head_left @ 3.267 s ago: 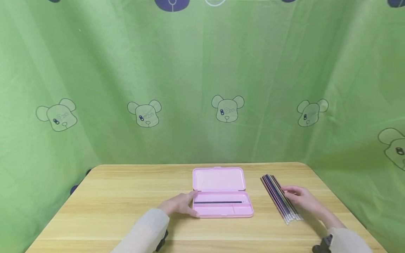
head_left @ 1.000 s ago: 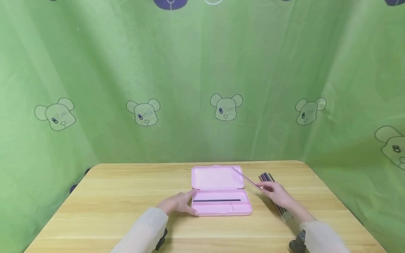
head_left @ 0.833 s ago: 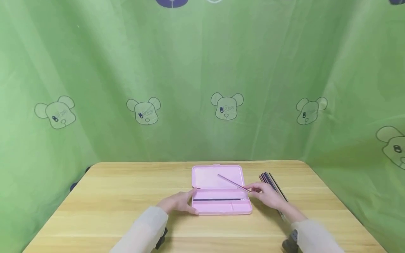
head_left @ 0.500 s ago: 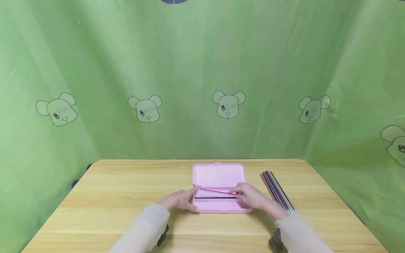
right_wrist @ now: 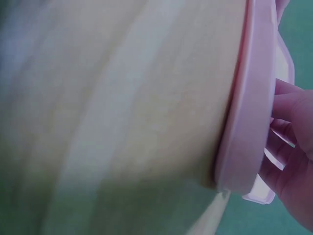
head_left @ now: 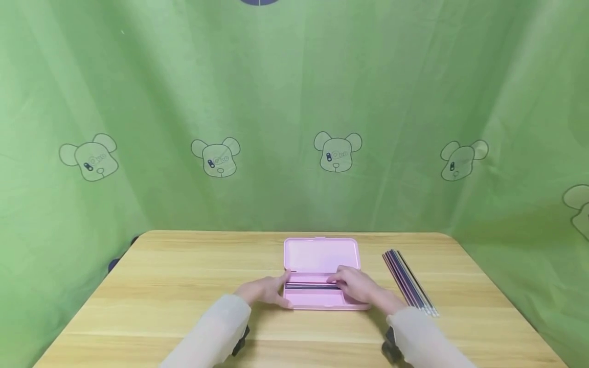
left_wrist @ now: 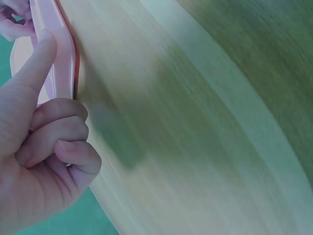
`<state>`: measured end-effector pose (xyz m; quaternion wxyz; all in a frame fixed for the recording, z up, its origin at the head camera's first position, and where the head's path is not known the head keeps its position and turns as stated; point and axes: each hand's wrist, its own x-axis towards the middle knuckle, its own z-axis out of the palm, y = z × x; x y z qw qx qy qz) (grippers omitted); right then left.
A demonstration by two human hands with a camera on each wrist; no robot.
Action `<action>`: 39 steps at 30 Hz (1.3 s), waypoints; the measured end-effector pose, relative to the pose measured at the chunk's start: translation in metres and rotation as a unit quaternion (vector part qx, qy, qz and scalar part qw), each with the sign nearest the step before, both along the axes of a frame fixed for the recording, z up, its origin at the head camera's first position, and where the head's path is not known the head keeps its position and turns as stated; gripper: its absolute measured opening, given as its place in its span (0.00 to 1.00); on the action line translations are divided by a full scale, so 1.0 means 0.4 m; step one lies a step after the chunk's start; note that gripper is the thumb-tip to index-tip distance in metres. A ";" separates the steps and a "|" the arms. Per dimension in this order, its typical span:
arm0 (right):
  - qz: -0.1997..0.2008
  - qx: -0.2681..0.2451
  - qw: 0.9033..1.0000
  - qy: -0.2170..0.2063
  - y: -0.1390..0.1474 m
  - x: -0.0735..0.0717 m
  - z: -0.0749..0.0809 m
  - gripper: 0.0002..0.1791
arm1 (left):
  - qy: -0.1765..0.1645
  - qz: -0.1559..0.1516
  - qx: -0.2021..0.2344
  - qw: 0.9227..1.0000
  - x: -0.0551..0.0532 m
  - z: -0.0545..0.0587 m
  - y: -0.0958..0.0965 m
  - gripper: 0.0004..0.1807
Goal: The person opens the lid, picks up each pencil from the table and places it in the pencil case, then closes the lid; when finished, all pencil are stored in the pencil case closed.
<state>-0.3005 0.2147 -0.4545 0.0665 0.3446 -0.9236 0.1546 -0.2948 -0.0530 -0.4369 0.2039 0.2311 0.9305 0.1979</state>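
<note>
Since the earlier head pictures, our right hand (head_left: 356, 286) has left the loose pencils (head_left: 408, 281) and carried one into the pink case (head_left: 321, 255); it now lies over the tray's right half, fingers curled down on the dark pencils in the tray (head_left: 306, 286). We cannot tell whether it pinches one or only presses it flat.

In the head view the case is a smooth plastic rectangle with rounded corners, lid laid open behind the tray, near the middle of the pale wood-grain table (head_left: 184, 286). Our left hand (head_left: 267, 292) touches the case's left end, as it did before. The slim bundle of pencils lies well apart to the right of the case. Behind the case hangs a green cloth (head_left: 184, 102) printed with bear heads.

The left wrist view alone shows the grip: index finger (left_wrist: 39, 54) straight along the pink edge, the others curled and empty.

The right wrist view shows the case's thin rounded rim (right_wrist: 249, 112) from the side, fingertips (right_wrist: 293, 112) over it, the pencils hidden.
</note>
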 end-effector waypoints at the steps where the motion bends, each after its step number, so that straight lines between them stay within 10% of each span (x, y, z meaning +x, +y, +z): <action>1: 0.001 -0.003 1.000 -0.003 0.001 -0.002 -0.002 0.12 | -0.001 0.001 -0.001 1.000 0.000 -0.001 0.000 0.52; 14: -0.009 0.003 1.000 -0.026 -0.005 -0.003 -0.008 0.12 | -0.001 0.005 -0.005 1.000 0.002 0.005 0.005 0.52; 26: -0.007 -0.141 0.985 -0.095 0.028 0.000 -0.007 0.13 | -0.011 0.013 0.001 1.000 0.004 0.002 0.002 0.52; 39: -0.059 -0.182 0.972 -0.140 0.135 0.016 0.019 0.16 | -0.010 0.012 0.002 1.000 0.004 0.003 0.001 0.52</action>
